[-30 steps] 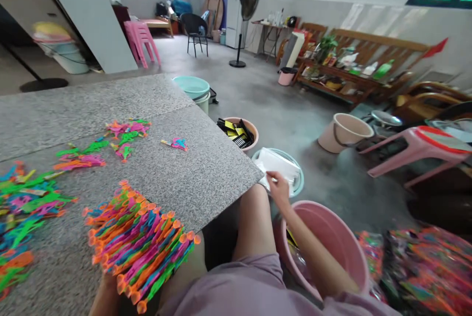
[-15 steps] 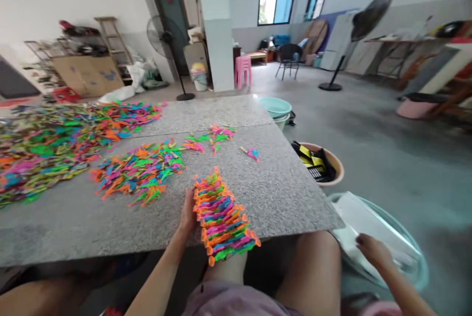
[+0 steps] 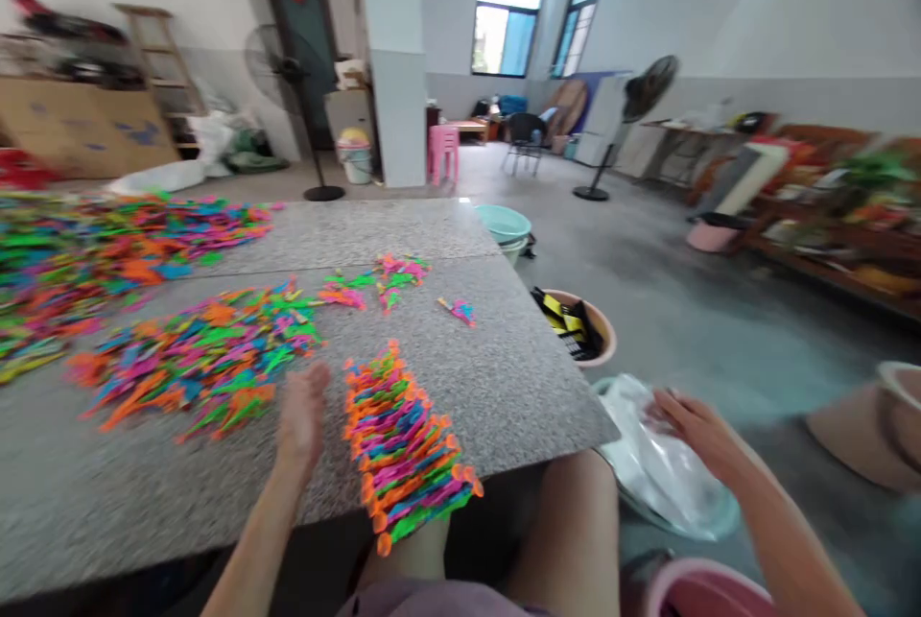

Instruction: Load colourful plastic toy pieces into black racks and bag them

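Note:
A neat row of small, bright plastic pieces with round orange ends (image 3: pixel 407 444) lies at the table's front edge, its near end jutting past the edge. To the left of that row, my left hand (image 3: pixel 303 414) is open and apart from it, fingers stretched out and slightly blurred. My right hand (image 3: pixel 689 417) pinches the top of a clear plastic bag (image 3: pixel 658 463) over a pale green basin (image 3: pixel 723 523) beside the table. A loose heap of similar coloured pieces (image 3: pixel 216 344) spreads beyond my left hand.
On the grey stone table (image 3: pixel 496 406) are a larger heap (image 3: pixel 136 238) at the far left and a single piece (image 3: pixel 460 311). By the right edge stand a basin with black and yellow items (image 3: pixel 576 324) and a teal basin (image 3: pixel 504 222). A pink tub (image 3: pixel 701 583) sits near my right leg.
My left hand has come off the row and moved left. My right hand has lifted the clear bag upward from the basin. The view has turned to the right.

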`<state>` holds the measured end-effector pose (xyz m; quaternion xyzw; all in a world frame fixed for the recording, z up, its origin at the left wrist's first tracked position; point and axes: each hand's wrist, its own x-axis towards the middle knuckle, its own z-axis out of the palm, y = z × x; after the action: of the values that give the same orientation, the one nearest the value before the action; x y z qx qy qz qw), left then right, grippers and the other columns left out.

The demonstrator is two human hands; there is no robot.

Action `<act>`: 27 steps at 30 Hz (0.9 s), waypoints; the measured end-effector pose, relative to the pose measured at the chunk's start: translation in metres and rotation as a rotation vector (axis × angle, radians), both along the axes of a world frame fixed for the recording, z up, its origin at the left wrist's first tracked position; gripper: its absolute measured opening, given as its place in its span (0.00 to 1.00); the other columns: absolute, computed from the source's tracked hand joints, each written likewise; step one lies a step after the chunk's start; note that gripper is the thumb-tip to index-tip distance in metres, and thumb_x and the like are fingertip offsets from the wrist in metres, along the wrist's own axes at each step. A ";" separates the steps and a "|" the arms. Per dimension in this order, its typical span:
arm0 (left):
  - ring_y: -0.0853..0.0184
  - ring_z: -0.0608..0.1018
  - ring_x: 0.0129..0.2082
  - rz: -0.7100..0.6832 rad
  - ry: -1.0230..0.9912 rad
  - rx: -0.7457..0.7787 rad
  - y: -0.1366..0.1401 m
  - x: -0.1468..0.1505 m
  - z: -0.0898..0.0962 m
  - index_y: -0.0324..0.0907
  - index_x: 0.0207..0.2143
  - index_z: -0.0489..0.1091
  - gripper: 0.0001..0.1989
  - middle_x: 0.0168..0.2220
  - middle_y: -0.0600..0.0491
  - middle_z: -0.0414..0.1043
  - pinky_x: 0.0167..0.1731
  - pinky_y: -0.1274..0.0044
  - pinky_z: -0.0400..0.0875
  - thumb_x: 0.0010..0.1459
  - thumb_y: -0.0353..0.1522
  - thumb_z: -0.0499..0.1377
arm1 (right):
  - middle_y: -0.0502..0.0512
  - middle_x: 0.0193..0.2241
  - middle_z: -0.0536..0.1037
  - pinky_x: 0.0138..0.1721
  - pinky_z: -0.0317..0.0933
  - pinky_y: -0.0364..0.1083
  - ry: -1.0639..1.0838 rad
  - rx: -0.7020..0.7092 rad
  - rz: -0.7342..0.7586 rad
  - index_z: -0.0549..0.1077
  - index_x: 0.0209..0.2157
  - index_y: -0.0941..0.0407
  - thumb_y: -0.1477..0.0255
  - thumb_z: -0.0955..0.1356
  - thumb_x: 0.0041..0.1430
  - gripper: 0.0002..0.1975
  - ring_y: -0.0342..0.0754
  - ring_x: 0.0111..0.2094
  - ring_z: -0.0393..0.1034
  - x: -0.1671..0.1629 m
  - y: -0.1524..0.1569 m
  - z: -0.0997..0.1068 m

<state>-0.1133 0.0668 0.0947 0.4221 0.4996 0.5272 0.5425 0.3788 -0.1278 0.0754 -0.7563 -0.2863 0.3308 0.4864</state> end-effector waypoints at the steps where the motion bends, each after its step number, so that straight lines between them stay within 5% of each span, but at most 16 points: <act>1: 0.59 0.75 0.51 0.086 0.006 0.087 0.001 0.003 0.014 0.42 0.46 0.68 0.30 0.47 0.48 0.75 0.51 0.68 0.69 0.56 0.57 0.50 | 0.56 0.24 0.75 0.28 0.69 0.49 0.066 0.130 -0.022 0.73 0.23 0.53 0.49 0.75 0.36 0.22 0.49 0.26 0.71 -0.022 0.010 0.022; 3: 0.61 0.76 0.47 0.104 0.039 0.237 -0.004 0.020 0.043 0.44 0.47 0.69 0.27 0.46 0.51 0.75 0.51 0.71 0.68 0.51 0.51 0.62 | 0.55 0.27 0.77 0.32 0.70 0.48 0.119 0.343 0.003 0.73 0.24 0.54 0.50 0.76 0.37 0.23 0.48 0.29 0.72 -0.075 0.039 0.054; 6: 0.62 0.78 0.37 -0.398 0.325 0.401 -0.027 0.066 0.078 0.43 0.43 0.75 0.21 0.38 0.50 0.78 0.39 0.72 0.72 0.52 0.46 0.65 | 0.51 0.22 0.75 0.32 0.67 0.44 0.164 0.464 0.190 0.71 0.21 0.55 0.57 0.78 0.39 0.19 0.44 0.26 0.69 -0.158 0.087 0.073; 9: 0.64 0.77 0.31 -0.585 0.296 0.428 -0.036 0.107 0.085 0.42 0.35 0.78 0.18 0.33 0.52 0.78 0.30 0.77 0.70 0.44 0.42 0.71 | 0.48 0.19 0.71 0.28 0.63 0.42 0.295 0.496 0.371 0.66 0.18 0.56 0.56 0.78 0.38 0.22 0.41 0.23 0.65 -0.215 0.116 0.076; 12: 0.68 0.74 0.23 -0.554 0.240 0.374 -0.022 0.111 0.073 0.40 0.23 0.74 0.14 0.20 0.55 0.71 0.25 0.78 0.69 0.51 0.42 0.67 | 0.46 0.19 0.69 0.28 0.63 0.42 0.456 0.544 0.375 0.66 0.20 0.55 0.54 0.77 0.40 0.23 0.41 0.23 0.64 -0.222 0.121 0.077; 16: 0.68 0.75 0.22 -0.459 0.164 0.334 0.001 0.087 0.063 0.40 0.27 0.70 0.16 0.22 0.52 0.72 0.26 0.76 0.73 0.59 0.42 0.57 | 0.41 0.16 0.58 0.18 0.52 0.40 0.500 0.572 0.417 0.62 0.23 0.53 0.52 0.74 0.46 0.23 0.38 0.15 0.49 -0.192 0.111 0.075; 19: 0.70 0.73 0.21 -0.417 0.153 0.356 0.015 0.074 0.069 0.40 0.26 0.67 0.15 0.21 0.53 0.69 0.26 0.76 0.73 0.62 0.39 0.53 | 0.40 0.15 0.52 0.17 0.44 0.41 0.105 0.496 0.520 0.61 0.23 0.52 0.52 0.72 0.50 0.22 0.38 0.15 0.42 -0.185 0.123 0.068; 24: 0.68 0.74 0.28 -0.309 0.299 0.486 0.043 0.046 0.086 0.41 0.31 0.71 0.06 0.25 0.55 0.68 0.34 0.75 0.72 0.55 0.34 0.59 | 0.48 0.19 0.61 0.30 0.55 0.44 -0.719 0.642 0.264 0.61 0.23 0.53 0.55 0.64 0.61 0.19 0.44 0.24 0.58 -0.205 0.195 0.067; 27: 0.64 0.74 0.37 -0.213 0.448 0.549 0.061 0.016 0.079 0.43 0.31 0.72 0.07 0.28 0.55 0.71 0.44 0.73 0.69 0.48 0.32 0.64 | 0.56 0.30 0.70 0.42 0.60 0.47 -0.881 0.751 0.409 0.64 0.28 0.53 0.63 0.63 0.63 0.11 0.50 0.36 0.66 -0.231 0.239 0.060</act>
<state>-0.0974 0.1278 0.1735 0.7064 0.3990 0.4770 0.3380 0.1474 0.1113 0.1358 -0.5287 -0.6967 -0.0499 0.4823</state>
